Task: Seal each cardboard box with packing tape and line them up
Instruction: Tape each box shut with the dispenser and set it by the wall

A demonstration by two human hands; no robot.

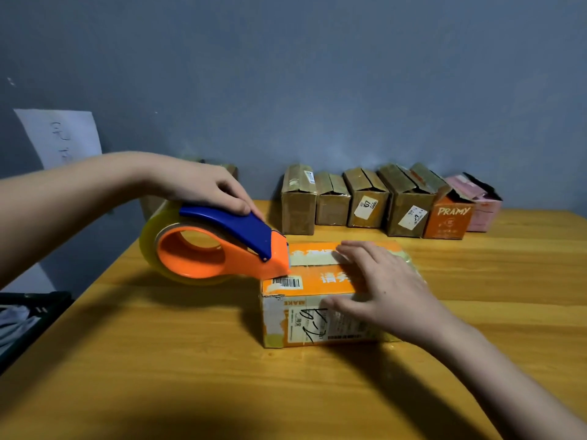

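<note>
The orange box point(320, 300) sits near the middle of the worktop point(158, 360), its long top seam facing up, and a strip of clear tape point(313, 258) runs along that seam. The right hand point(378, 287) lies flat over the top with fingers spread and straight, the thumb down the near side, pressing rather than gripping, probably to keep the flaps closed and the box from sliding under the pull of the tape. The left hand point(203, 185) curls round the blue handle of the dispenser point(216, 246), whose orange nose meets the box's left top edge, tilted down as it would be to cut or anchor the strip there. Behind, against the wall point(317, 74), a row of boxes point(381, 201) stands side by side, touching, so this one likely joins the line once sealed. A paper sheet point(63, 138) hangs on the wall at left
</note>
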